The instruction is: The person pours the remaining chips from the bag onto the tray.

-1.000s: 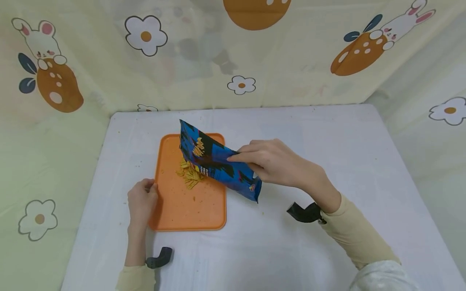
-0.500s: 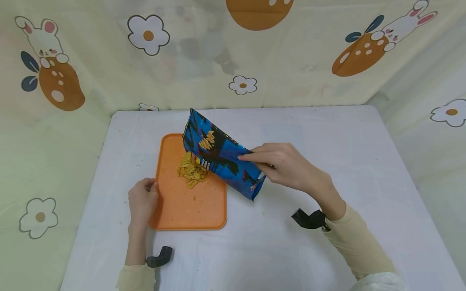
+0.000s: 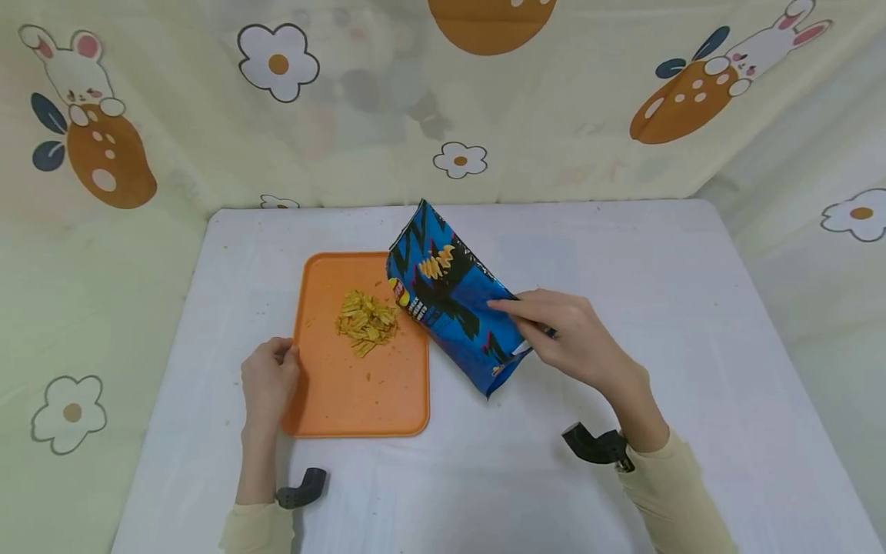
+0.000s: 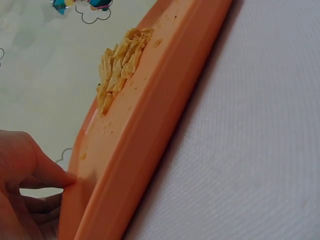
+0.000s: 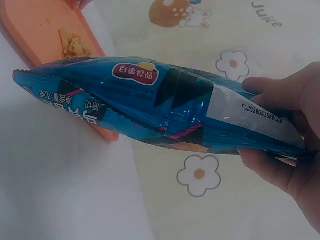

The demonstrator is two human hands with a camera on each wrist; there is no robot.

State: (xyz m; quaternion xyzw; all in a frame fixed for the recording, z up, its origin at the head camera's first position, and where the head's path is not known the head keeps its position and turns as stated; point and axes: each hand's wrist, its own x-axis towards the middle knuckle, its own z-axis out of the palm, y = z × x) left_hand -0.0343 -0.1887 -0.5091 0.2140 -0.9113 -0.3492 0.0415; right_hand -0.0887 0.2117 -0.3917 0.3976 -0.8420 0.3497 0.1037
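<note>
An orange tray point(image 3: 346, 400) lies on the white table with a small heap of yellow chips point(image 3: 365, 321) on it. My left hand point(image 3: 268, 381) grips the tray's left rim point(image 4: 125, 165), thumb on the inner side; the chips point(image 4: 120, 65) show beyond it. My right hand point(image 3: 571, 338) holds a blue chip bag point(image 3: 453, 304) by its lower end, lifted and tilted over the tray's right edge. In the right wrist view the bag point(image 5: 150, 105) is flat between my fingers point(image 5: 280, 165) and thumb, with the tray point(image 5: 45, 30) behind it.
A cloth printed with flowers and rabbits point(image 3: 443, 100) walls in the table's back and sides. Crumbs dot the tray floor. The white table point(image 3: 657, 292) stretches out to the right of the bag and in front of the tray.
My right hand has carried the bag to the right and turned it more upright, off the chip heap. The heap now lies uncovered. My left hand has stayed on the tray rim.
</note>
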